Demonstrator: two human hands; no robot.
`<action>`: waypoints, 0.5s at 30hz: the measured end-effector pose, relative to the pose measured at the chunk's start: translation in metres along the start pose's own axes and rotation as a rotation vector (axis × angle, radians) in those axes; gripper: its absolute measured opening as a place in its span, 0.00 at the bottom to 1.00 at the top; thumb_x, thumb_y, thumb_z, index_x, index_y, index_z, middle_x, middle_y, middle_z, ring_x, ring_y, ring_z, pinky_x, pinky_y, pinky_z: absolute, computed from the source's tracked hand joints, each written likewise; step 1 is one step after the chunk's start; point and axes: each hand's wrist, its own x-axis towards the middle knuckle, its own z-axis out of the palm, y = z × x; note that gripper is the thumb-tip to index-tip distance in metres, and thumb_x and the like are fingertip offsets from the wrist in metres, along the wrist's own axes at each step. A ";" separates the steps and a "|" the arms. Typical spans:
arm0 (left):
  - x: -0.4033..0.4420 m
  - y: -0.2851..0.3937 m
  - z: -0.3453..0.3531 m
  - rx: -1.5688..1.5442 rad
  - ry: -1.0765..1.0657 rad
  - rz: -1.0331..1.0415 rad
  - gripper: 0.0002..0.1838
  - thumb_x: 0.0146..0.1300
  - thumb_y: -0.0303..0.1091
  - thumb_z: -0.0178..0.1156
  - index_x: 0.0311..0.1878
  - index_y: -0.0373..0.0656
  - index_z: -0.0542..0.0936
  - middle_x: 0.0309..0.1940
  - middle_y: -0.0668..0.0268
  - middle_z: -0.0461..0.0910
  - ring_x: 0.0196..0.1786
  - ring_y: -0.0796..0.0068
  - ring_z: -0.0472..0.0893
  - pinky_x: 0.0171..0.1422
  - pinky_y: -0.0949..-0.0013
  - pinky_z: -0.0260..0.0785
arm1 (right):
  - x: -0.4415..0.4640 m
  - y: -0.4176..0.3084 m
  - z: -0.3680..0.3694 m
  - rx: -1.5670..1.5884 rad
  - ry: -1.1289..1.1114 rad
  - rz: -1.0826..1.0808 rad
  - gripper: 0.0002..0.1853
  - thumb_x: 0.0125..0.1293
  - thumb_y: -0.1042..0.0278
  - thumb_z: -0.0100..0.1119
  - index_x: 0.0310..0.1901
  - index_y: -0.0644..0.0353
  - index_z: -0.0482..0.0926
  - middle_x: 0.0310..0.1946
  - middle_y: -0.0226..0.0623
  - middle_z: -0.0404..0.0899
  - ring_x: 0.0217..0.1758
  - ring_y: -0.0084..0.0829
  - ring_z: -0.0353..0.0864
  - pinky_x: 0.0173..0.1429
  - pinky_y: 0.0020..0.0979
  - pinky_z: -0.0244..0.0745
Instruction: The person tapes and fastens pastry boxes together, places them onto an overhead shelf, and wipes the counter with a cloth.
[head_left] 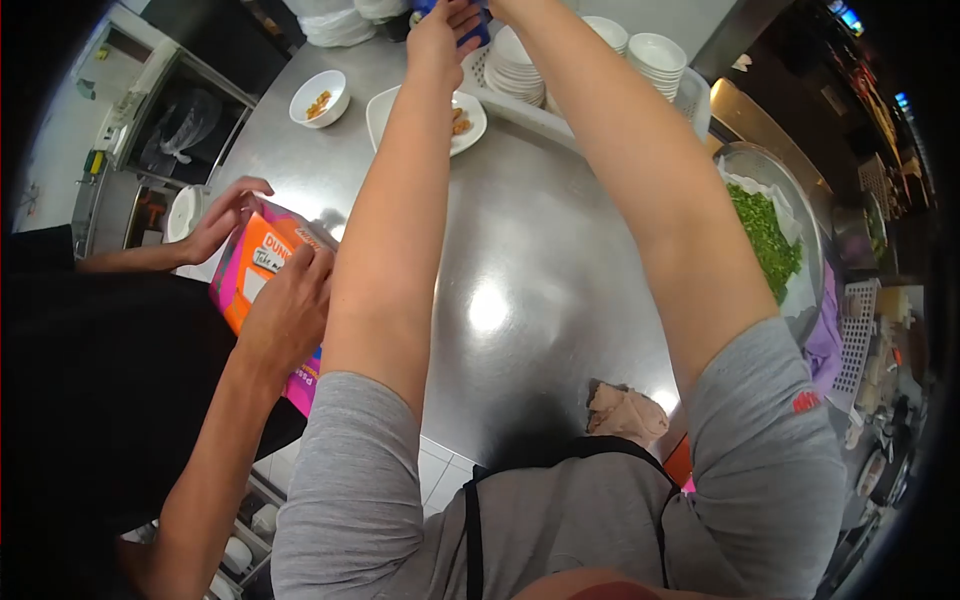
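Note:
Both my arms reach far forward over the steel table. My left hand [440,42] is at the top edge of the view, its fingers against a blue object [474,24] whose kind I cannot make out. My right hand [512,6] is beside it, mostly cut off by the frame, its fingers hidden. Just below, partly behind my left forearm, is a white plate [472,137] with some brown food pieces. A white bowl [334,112] with similar pieces stands to the left. Stacked white dishes [512,72] fill a white plastic basket [560,130] near my right forearm.
On the left, another person's hands [283,312] handle a pink and orange box [240,282] on the steel table [520,330]. A large metal bowl [745,155] of chopped greens [765,235] stands at right. A crumpled cloth [627,413] lies at the near edge.

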 end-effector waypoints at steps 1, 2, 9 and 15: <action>0.014 -0.007 -0.012 -0.093 -0.031 -0.036 0.18 0.64 0.44 0.47 0.49 0.43 0.72 0.44 0.64 0.76 0.48 0.69 0.74 0.51 0.64 0.65 | -0.020 -0.015 -0.011 -0.013 0.008 -0.010 0.15 0.48 0.72 0.62 0.40 0.65 0.75 0.31 0.42 0.80 0.31 0.30 0.79 0.37 0.30 0.73; 0.007 0.001 -0.006 -0.102 -0.046 -0.034 0.18 0.64 0.44 0.47 0.49 0.43 0.72 0.44 0.64 0.76 0.48 0.69 0.74 0.51 0.64 0.65 | -0.045 -0.031 -0.027 0.108 -0.136 -0.032 0.13 0.49 0.71 0.60 0.38 0.65 0.76 0.31 0.41 0.79 0.30 0.30 0.78 0.37 0.30 0.73; -0.012 0.029 0.026 0.117 0.191 -0.138 0.28 0.61 0.59 0.46 0.46 0.40 0.73 0.42 0.63 0.78 0.50 0.71 0.72 0.55 0.60 0.56 | -0.199 -0.104 -0.115 -0.030 -0.212 0.070 0.19 0.60 0.72 0.53 0.52 0.64 0.65 0.31 0.36 0.80 0.39 0.23 0.77 0.49 0.25 0.67; 0.035 0.019 0.004 0.423 0.223 0.103 0.14 0.53 0.37 0.64 0.30 0.33 0.77 0.27 0.62 0.80 0.30 0.74 0.80 0.38 0.69 0.70 | -0.204 -0.080 -0.115 -0.032 -0.216 0.170 0.22 0.58 0.75 0.54 0.53 0.64 0.62 0.31 0.38 0.80 0.36 0.24 0.77 0.48 0.26 0.70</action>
